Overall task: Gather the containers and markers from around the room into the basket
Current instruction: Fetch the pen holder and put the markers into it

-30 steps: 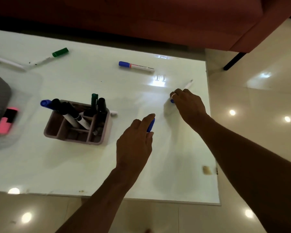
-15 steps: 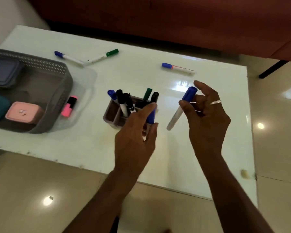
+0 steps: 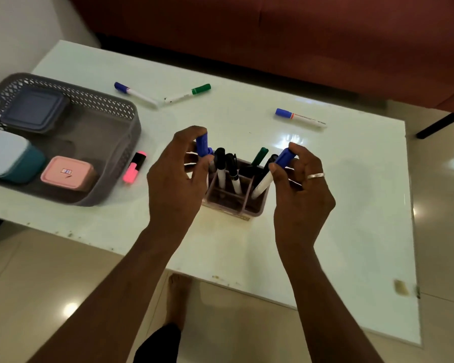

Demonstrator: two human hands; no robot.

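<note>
A pink divided holder (image 3: 254, 208) stands mid-table with several black, green and blue markers in it. My left hand (image 3: 177, 179) grips a blue-capped marker (image 3: 202, 144) upright at the holder's left side. My right hand (image 3: 303, 195) holds another blue-capped marker (image 3: 270, 174) slanting down into the holder's right compartment. At the left stands the grey mesh basket (image 3: 116, 163) with a dark blue container (image 3: 34, 110), a teal container with a white lid (image 3: 8, 155) and a pink container (image 3: 67, 172).
Loose on the white table (image 3: 351, 218) lie a pink highlighter (image 3: 134, 167) beside the basket, a blue marker (image 3: 135, 93) and a green marker (image 3: 189, 93) at the back, and a blue marker (image 3: 300, 117) back right. A red sofa (image 3: 299, 35) runs behind.
Both hands moved to the holder, each carrying a blue marker. The right hand's marker now tips down into the holder. The view swung left, bringing the whole basket into sight.
</note>
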